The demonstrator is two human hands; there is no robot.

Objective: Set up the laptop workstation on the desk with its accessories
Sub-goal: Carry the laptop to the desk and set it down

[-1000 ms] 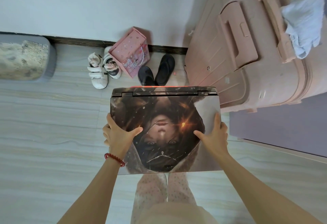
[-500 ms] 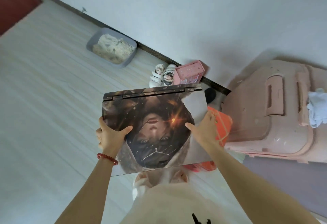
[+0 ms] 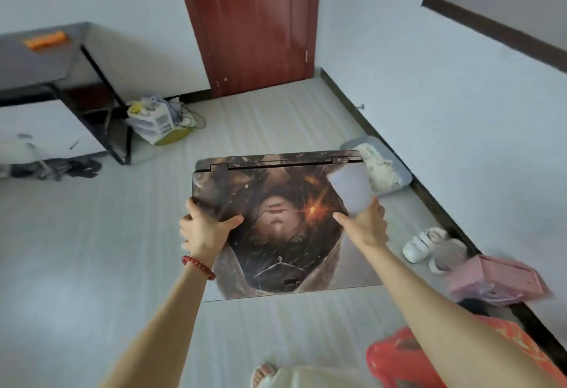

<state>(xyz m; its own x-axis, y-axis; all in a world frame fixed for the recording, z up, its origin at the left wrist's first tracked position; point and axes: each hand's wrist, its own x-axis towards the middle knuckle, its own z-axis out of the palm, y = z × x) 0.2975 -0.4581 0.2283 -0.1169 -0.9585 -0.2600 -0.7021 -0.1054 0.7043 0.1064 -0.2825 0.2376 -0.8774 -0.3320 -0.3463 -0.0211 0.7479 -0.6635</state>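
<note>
Laptop (image 3: 276, 222) is closed and held flat in the air out front, lid up, printed skin on the lid (upside down from this view), hinge edge away from the person.

Left hand (image 3: 204, 234): arm extended, red bead bracelet (image 3: 198, 267) at the wrist. The hand grasps the left edge of the laptop, thumb laid across the lid pointing inward, fingers curled around the side and under.

Right hand (image 3: 365, 228): arm extended, mirror pose. Thumb lies on the lid pointing inward, fingers wrapped over the right edge. Both hands are clamped on the laptop near its middle, one per side; neither is loose.

Pale glare patch on the far right corner of the lid (looks like a reflection, can't tell more).

Surroundings, going outward:
- Light striped floor (image 3: 92, 249) below, open stretch to the left and ahead of the laptop.
- Grey tray (image 3: 399, 185) of pale granules just past the laptop's far right corner, against the right wall.
- White shoes (image 3: 420, 245) and a pink box (image 3: 497, 277) near the right wall, right of the right forearm.
- Red-orange object (image 3: 399, 360) at lower right, partly behind the arm.
- Dark desk (image 3: 33, 62) far left with black frame legs, orange item (image 3: 46, 39) on top. Well apart from the laptop.
- Pile of bags and cables (image 3: 156, 121) on the floor beside the desk leg.
- Red-brown door (image 3: 254, 22) straight ahead, shut.
- Bare foot (image 3: 264, 375) visible at the bottom edge.
</note>
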